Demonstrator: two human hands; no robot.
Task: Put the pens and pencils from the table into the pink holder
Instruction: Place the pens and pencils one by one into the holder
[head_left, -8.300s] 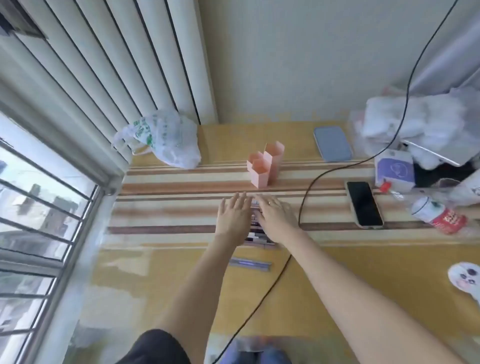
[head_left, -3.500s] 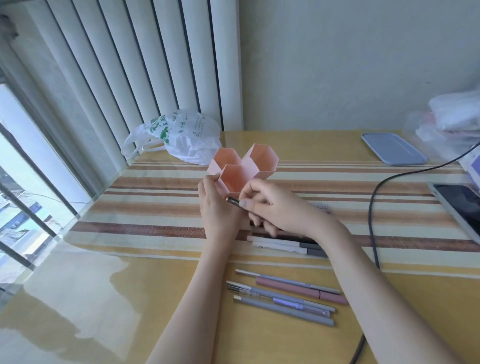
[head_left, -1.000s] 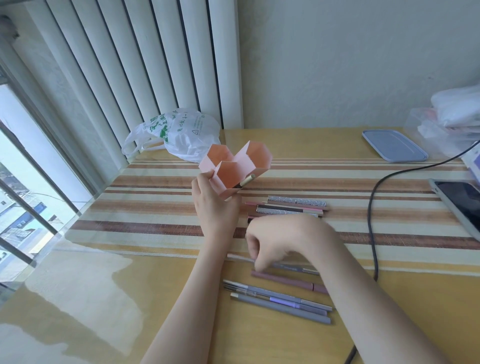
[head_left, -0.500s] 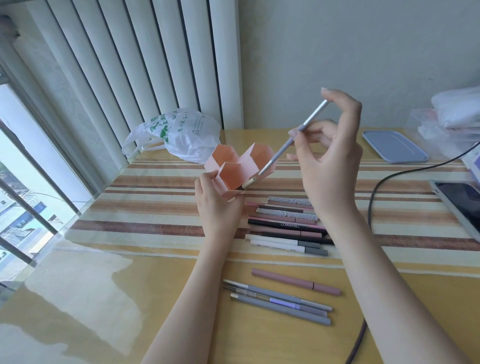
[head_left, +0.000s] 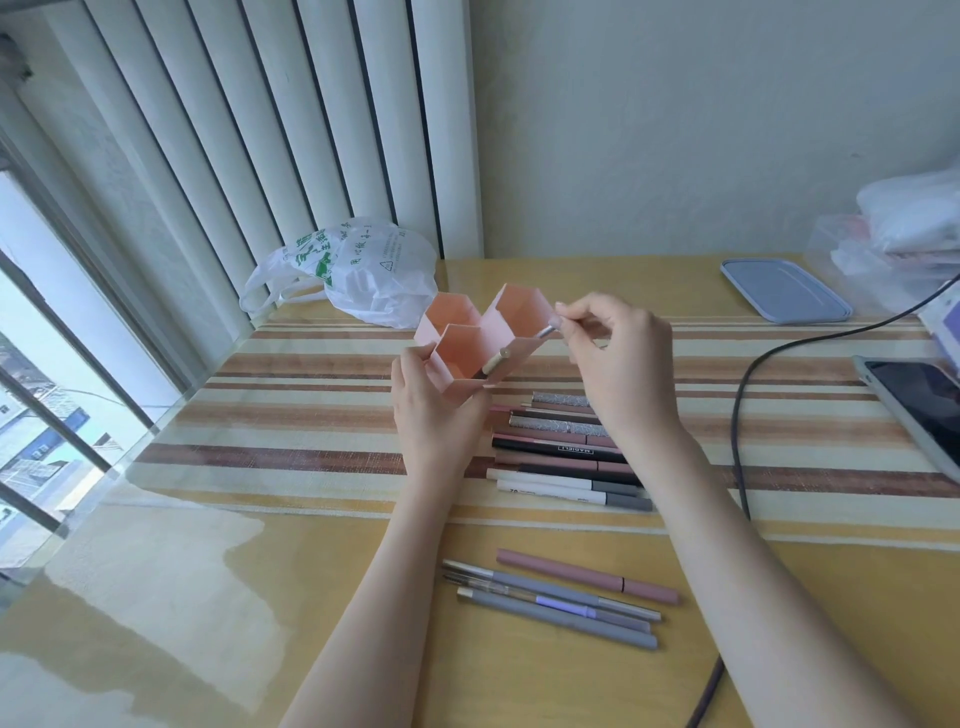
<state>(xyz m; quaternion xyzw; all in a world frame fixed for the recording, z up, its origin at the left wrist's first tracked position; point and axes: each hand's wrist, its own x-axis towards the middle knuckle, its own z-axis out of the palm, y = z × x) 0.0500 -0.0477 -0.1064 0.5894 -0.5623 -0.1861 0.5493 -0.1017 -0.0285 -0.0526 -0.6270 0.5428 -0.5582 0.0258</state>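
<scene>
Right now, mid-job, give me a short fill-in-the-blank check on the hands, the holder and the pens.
1. The left hand grips the pink ____.
2. The right hand pinches a silver pen by its ____ end.
3. The holder has ____ hexagonal compartments.
4. The mauve pen lies on the table, ____ the person than the striped mat.

Missing words: holder; upper; three; nearer

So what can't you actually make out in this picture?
- Head view: how deep the silver pen sits; the pink holder wall hides its lower part.
- Pens on the striped mat: the right hand and wrist cover some ends.
- Phone: cut off by the right edge.
</scene>
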